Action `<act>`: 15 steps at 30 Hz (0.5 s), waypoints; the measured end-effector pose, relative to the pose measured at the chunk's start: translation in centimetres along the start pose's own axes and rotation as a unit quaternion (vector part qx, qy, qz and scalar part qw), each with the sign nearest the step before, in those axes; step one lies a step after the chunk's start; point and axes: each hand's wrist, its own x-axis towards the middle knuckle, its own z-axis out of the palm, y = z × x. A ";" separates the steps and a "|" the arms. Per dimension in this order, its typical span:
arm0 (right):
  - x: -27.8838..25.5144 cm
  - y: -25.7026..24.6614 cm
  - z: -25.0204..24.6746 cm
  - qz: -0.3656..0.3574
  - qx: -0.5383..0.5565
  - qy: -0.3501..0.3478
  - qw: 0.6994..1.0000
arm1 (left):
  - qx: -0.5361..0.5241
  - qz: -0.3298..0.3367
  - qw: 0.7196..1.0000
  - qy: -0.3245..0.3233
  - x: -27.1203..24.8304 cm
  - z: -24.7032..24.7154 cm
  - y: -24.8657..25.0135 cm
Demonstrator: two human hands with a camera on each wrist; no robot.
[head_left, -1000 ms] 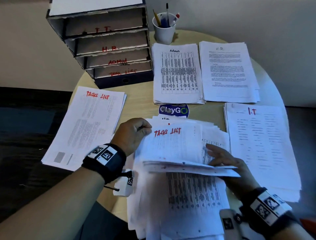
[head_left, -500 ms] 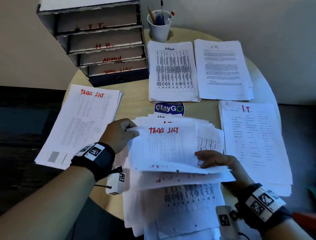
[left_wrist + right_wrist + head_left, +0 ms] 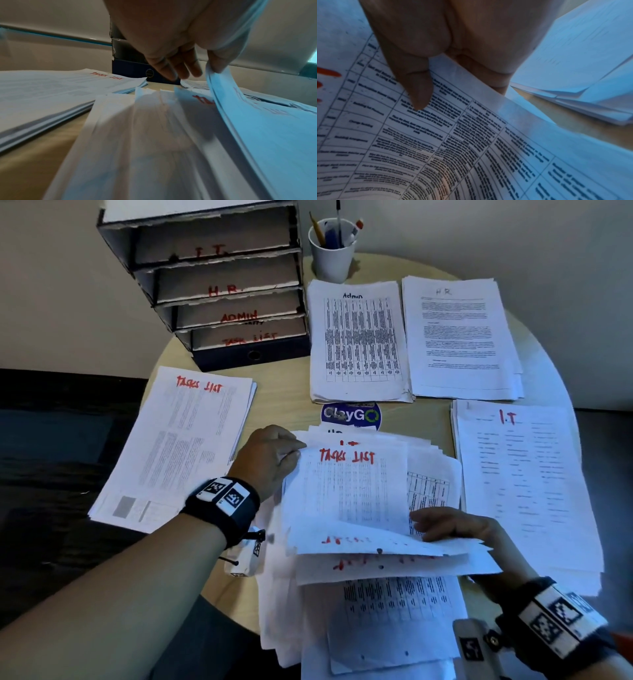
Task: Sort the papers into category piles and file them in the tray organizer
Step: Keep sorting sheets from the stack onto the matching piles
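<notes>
A "Tasks List" sheet [image 3: 346, 491] lies raised atop the unsorted stack [image 3: 376, 604] at the near edge of the round worktop [image 3: 284, 405]. The left hand [image 3: 270, 460] pinches its top-left corner; the right hand [image 3: 459, 529] pinches the lower-right edge, thumb on top. The sorted Tasks List pile [image 3: 178, 446] lies just left of the left hand, the tray organizer [image 3: 219, 282] beyond.

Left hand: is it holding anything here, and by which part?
Yes. The left hand pinches the top Tasks List sheet at its upper left corner, lifting it off the unsorted stack.
</notes>
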 end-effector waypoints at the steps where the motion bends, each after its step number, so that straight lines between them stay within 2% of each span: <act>1: 0.0 0.1 0.0 -0.001 -0.001 0.003 1.000 | 0.011 0.012 1.000 0.015 -0.1 0.1 0.0; 4: 0.1 0.1 -0.1 0.043 0.050 0.025 0.998 | -0.005 -0.006 0.999 0.043 -0.7 -0.2 1.2; 7: 0.7 0.8 -0.4 0.076 -0.018 0.055 0.995 | -0.053 -0.039 0.996 0.063 -2.3 -0.9 2.9; 9: 0.9 0.3 0.1 0.066 -0.031 0.080 0.994 | -0.059 -0.044 0.994 0.075 -3.6 -1.4 3.8; 12: 1.6 -1.1 0.9 0.074 -0.013 0.106 0.992 | -0.021 0.008 0.996 0.087 -4.8 -1.7 4.1; 15: 3.4 -2.5 1.9 0.058 -0.118 0.156 0.979 | 0.023 0.058 0.994 0.091 -4.6 -1.8 3.6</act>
